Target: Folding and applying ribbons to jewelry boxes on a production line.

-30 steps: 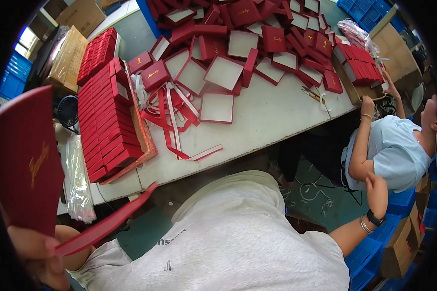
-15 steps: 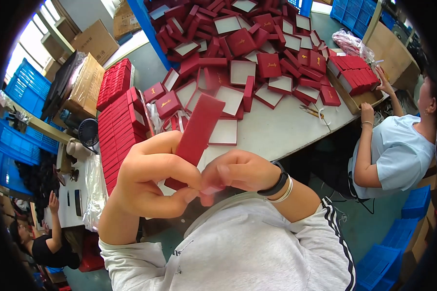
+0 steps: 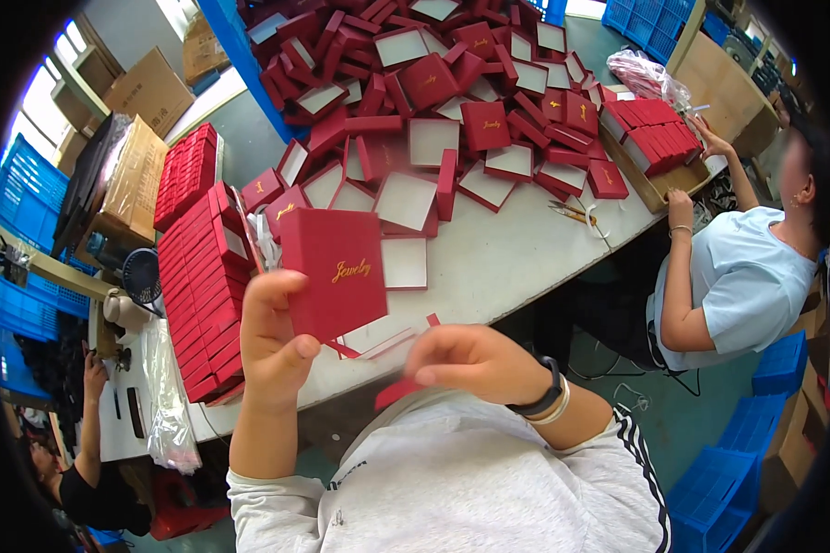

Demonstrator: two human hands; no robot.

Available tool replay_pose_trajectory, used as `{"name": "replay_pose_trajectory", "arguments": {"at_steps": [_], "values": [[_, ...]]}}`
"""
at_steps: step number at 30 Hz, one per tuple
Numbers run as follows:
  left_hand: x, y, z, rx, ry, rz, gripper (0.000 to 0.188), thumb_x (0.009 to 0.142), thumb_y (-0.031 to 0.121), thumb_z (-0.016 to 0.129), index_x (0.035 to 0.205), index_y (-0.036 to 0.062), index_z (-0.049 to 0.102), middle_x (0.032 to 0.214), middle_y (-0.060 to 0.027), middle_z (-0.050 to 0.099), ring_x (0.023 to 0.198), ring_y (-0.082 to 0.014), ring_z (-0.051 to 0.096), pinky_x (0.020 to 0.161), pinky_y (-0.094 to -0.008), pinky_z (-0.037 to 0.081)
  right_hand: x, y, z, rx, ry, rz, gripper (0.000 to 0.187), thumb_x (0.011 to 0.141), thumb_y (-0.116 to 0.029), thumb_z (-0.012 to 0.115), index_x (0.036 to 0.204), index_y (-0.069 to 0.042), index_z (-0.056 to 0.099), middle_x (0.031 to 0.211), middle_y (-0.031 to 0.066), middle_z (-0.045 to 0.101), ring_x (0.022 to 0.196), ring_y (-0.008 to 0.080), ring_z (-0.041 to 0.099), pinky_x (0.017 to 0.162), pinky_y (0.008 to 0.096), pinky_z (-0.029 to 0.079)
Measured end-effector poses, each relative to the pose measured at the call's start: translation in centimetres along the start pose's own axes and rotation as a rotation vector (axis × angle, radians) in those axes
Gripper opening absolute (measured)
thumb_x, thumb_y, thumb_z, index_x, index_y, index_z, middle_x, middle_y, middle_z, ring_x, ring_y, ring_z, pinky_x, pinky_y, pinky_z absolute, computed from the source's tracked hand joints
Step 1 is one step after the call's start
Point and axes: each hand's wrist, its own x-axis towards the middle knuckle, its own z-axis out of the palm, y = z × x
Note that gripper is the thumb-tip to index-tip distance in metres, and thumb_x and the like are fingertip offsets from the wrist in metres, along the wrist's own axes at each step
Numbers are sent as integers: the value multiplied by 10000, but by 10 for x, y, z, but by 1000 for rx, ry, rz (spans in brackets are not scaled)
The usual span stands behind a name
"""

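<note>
My left hand (image 3: 275,327) is closed on the near left side of a flat, square red gift box (image 3: 334,272). The box is tilted up, its lid with gold script facing me. My right hand (image 3: 475,364), slightly blurred, is closed in a pinch in front of my chest. A short red strip (image 3: 397,393) sticks out below its fingers; whether it is ribbon or card I cannot tell. The two hands are apart. Between them, thin red and pale strips (image 3: 387,343) lie near the table's front edge.
Loose red boxes and lids (image 3: 433,138) are heaped across the white table (image 3: 489,276). Stacked red boxes (image 3: 198,295) stand at the left. Scissors (image 3: 574,213) lie at the right, near a co-worker (image 3: 724,276) beside a carton of red boxes (image 3: 650,134). Another person (image 3: 92,475) sits far left.
The box has turned from edge-on to lid facing me and moved left with my left hand. My right hand has drawn away from it to the right. The view has shifted slightly.
</note>
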Motion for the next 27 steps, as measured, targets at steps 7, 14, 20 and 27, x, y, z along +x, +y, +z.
{"name": "replay_pose_trajectory", "arguments": {"at_steps": [7, 14, 20, 27], "values": [[-33, -29, 9, -646, 417, -105, 855, 729, 204, 753, 1395, 60, 235, 1277, -111, 490, 1212, -263, 452, 1023, -399, 354, -41, 9, -28, 145, 557, 19, 240, 873, -49, 566, 1096, 39, 567, 857, 39, 612, 770, 73, 558, 646, 184, 461], [-57, -56, 28, -654, 473, -140, 723, 792, 285, 694, 1364, 62, 313, 1334, -118, 434, 1203, -268, 464, 989, -418, 405, -36, 8, -29, 114, 601, -221, 107, 803, -22, 652, 869, 3, 571, 839, 76, 561, 754, 131, 512, 667, 227, 401], [-54, -43, 29, -645, 464, -108, 710, 805, 309, 682, 1364, 80, 310, 1316, -98, 451, 1224, -267, 441, 1030, -465, 346, -8, 14, -13, -87, 282, -405, 132, 780, -62, 694, 854, -16, 595, 801, 72, 567, 772, 175, 501, 681, 267, 403], [-68, -45, 41, -940, 465, -276, 714, 823, 522, 570, 1356, 110, 335, 1371, -113, 395, 1261, -307, 383, 1027, -538, 311, 17, 29, -6, 196, 84, -479, 131, 770, -3, 677, 865, -44, 597, 848, 26, 561, 832, 149, 490, 753, 269, 386]]}}
